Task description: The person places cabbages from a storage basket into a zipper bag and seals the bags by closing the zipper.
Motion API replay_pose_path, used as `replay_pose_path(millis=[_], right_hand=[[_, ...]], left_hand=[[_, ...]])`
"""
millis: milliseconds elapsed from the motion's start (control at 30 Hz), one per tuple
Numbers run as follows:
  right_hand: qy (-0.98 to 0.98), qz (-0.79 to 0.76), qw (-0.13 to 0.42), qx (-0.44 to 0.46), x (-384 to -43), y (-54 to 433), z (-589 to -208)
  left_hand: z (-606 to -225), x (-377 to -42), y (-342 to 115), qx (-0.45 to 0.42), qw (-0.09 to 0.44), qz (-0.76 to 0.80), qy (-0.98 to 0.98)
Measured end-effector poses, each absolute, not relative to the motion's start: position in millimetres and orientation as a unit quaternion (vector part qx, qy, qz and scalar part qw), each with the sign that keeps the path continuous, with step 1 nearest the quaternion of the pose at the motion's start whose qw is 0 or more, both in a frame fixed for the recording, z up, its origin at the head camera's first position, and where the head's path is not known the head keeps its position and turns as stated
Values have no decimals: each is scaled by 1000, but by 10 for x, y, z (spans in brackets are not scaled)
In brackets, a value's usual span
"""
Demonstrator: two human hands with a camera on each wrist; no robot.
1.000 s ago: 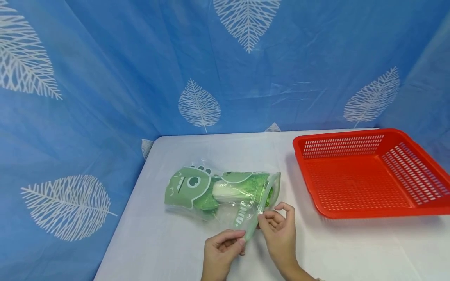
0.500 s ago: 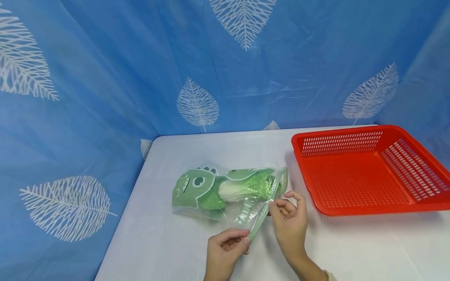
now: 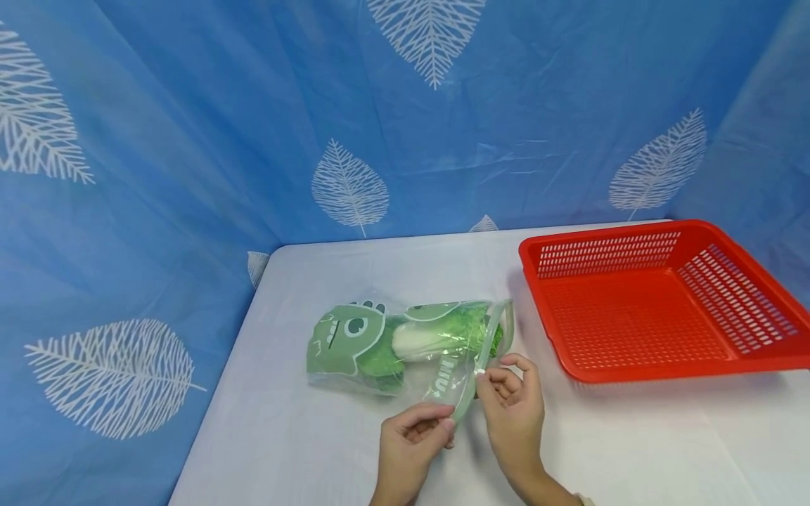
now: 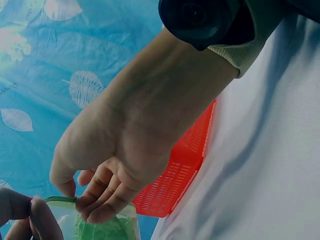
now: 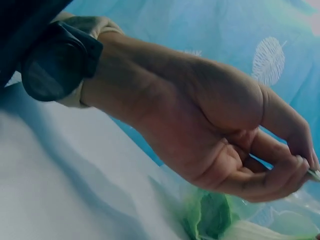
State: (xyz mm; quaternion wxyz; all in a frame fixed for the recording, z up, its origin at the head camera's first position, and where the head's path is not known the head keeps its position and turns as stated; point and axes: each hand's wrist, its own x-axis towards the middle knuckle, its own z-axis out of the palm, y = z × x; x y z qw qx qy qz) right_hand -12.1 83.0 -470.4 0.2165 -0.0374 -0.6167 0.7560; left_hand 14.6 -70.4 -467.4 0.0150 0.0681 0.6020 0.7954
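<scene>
A clear zip bag [image 3: 443,379] with a green cartoon print lies on the table, a napa cabbage [image 3: 414,341] inside. More green leafy shapes show under the print at its left end. The bag's mouth, edged by a pale green strip, faces right. My left hand [image 3: 411,446] pinches the strip's near corner between thumb and fingers. A little farther up, my right hand [image 3: 515,414] pinches the same strip at a small white spot. In the left wrist view the right hand [image 4: 117,150] spans the middle; the right wrist view shows the left hand [image 5: 215,135] with cabbage leaves [image 5: 212,215] below.
A red plastic basket [image 3: 639,376] with slotted sides stands to the right of the bag. The white-covered table [image 3: 304,450] backs onto a blue curtain [image 3: 405,176] with white leaf prints.
The right hand slid up the strip away from the left hand, then came back nearer to it. The bag shifted right, then slightly left. The left hand keeps its pinch on the corner.
</scene>
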Motion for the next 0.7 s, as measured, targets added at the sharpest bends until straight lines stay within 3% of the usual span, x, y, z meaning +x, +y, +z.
replay_pose_path(millis=[267,533,700], right_hand=[[-610,748,258,-30,-209,960,-4684],[-622,742,251,4,-197,852,-4615],[-650,706,272,76,-470,838,-4187]], left_hand=[[-4655,178,-724,75,12,787,612],[-4612,98,-652,81,14,803,590],[-4248,-175,-611,97,-36,805,585]])
